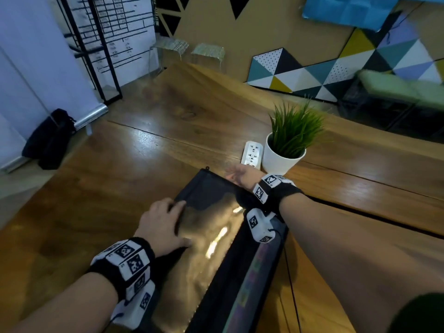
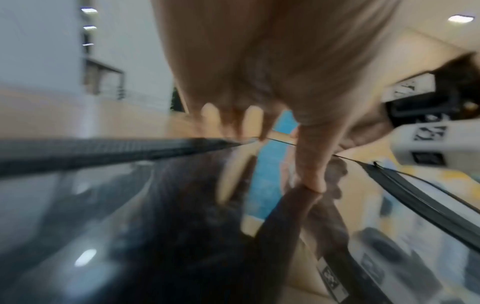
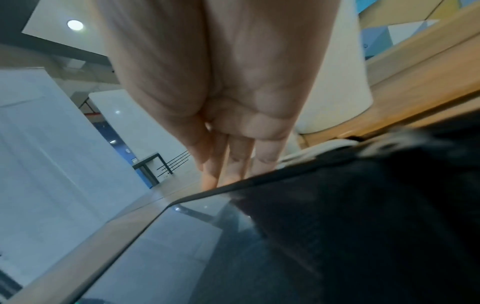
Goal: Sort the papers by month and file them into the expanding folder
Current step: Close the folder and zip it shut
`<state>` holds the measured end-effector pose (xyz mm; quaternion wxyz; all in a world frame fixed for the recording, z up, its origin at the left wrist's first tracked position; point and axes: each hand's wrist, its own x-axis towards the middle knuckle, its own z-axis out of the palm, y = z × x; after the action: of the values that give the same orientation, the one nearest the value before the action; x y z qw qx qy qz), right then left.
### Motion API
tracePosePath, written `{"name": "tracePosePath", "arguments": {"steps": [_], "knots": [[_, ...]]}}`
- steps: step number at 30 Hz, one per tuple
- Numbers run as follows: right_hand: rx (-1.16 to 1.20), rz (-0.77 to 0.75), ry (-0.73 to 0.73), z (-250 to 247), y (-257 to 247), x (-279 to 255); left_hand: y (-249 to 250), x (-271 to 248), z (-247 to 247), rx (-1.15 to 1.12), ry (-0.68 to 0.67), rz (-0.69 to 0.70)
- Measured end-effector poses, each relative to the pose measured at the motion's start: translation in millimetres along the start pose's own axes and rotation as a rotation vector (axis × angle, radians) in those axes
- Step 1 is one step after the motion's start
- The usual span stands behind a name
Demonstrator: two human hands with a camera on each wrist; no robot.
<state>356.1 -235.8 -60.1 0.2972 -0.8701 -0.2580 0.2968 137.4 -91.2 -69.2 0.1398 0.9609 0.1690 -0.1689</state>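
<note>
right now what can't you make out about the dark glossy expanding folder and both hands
- Papers: none visible; dark glossy expanding folder cover hides its contents, head view.
- Coloured tabs: too blurred to read.
- Left hand: fingertips motion-blurred, left wrist view.
- Right hand: fingertips pass behind the folder's edge, right wrist view.

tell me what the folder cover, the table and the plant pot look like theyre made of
Folder cover: seemingly glossy dark plastic; it mirrors the ceiling lights and the hands.
Table: wood with a smooth varnished finish; grain, seams and glare show.
Plant pot: plain white, matte; ceramic or plastic, cannot tell which.
</note>
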Motion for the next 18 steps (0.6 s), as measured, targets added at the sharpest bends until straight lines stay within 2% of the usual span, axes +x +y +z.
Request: {"name": "tracePosePath", "arguments": {"steps": [2,4,7,9,11,14,18], "knots": [[-0.084,-0.026,0.024,8,-6,12,-5,3,-1,-0.125,-0.006,-0.189],[-0.149,-0.047,-0.001,12,-17,17,-5,6,1,-0.215,-0.048,-0.240],[-0.248,-0.057,-0.072,16,-30,29,-8,16,3,-0.413,-0.058,-0.243],[-0.380,-0.080,-0.112,13,-33,33,-15,20,0,-0.605,-0.105,-0.252],[-0.374,-0.120,-0.110,8,-32,32,-19,20,-3,-0.790,-0.166,-0.246],[-0.316,-0.190,-0.041,-6,-27,25,-19,14,-7,-0.985,-0.205,-0.152],[-0.471,-0.237,-0.026,-20,-23,15,-16,11,-8,-1.110,-0.227,-0.050]]}}
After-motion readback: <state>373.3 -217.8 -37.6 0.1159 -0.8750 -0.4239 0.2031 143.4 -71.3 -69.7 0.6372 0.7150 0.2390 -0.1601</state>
